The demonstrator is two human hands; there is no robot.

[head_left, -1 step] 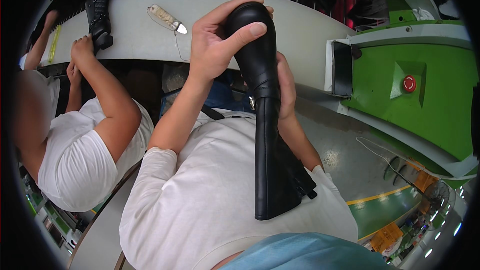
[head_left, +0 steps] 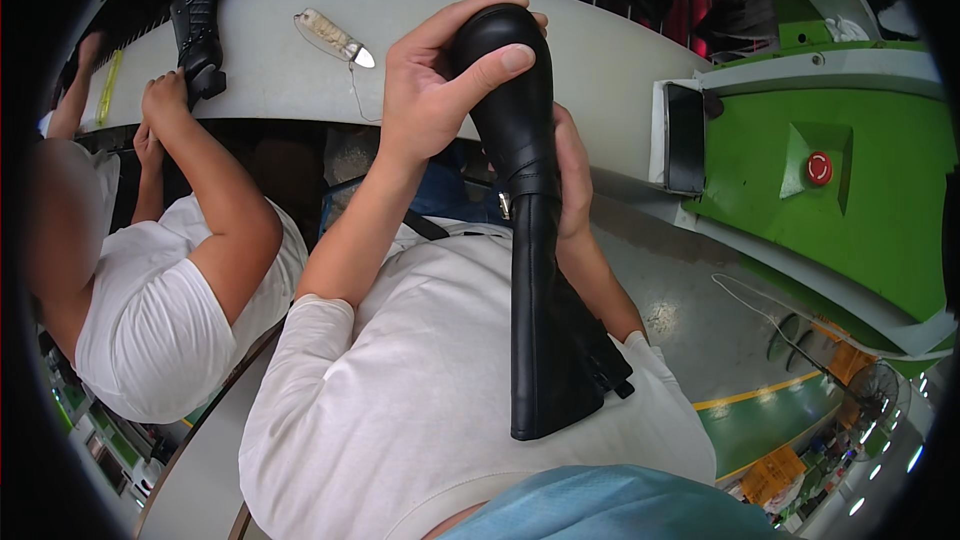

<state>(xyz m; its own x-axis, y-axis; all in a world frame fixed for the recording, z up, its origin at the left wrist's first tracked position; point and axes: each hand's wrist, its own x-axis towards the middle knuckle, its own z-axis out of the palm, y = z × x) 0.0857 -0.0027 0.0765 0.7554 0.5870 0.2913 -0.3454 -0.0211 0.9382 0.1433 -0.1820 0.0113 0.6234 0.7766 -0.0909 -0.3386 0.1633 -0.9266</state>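
Observation:
A tall black boot (head_left: pixel 535 270) is held up in front of my chest, its rounded toe pointing away and its shaft hanging back against my white shirt. A strap crosses it, with a small metal buckle at the side. My left hand (head_left: pixel 435 80) wraps round the toe, thumb lying across the top and fingers over the far end. On the boot's right side my right hand (head_left: pixel 572 170) grips it from behind; most of its fingers are hidden. Beyond my left hand, a small pale-handled tool with a pointed metal tip (head_left: pixel 335 37) and a thin cord lies on the table.
The pale table (head_left: pixel 610 40) curves across in front of me. To the left, a co-worker in white (head_left: pixel 170 310) handles another black boot (head_left: pixel 197 35). At right stands a green machine (head_left: pixel 760 145) with a red button (head_left: pixel 819 167). A fan (head_left: pixel 873 390) stands farther back.

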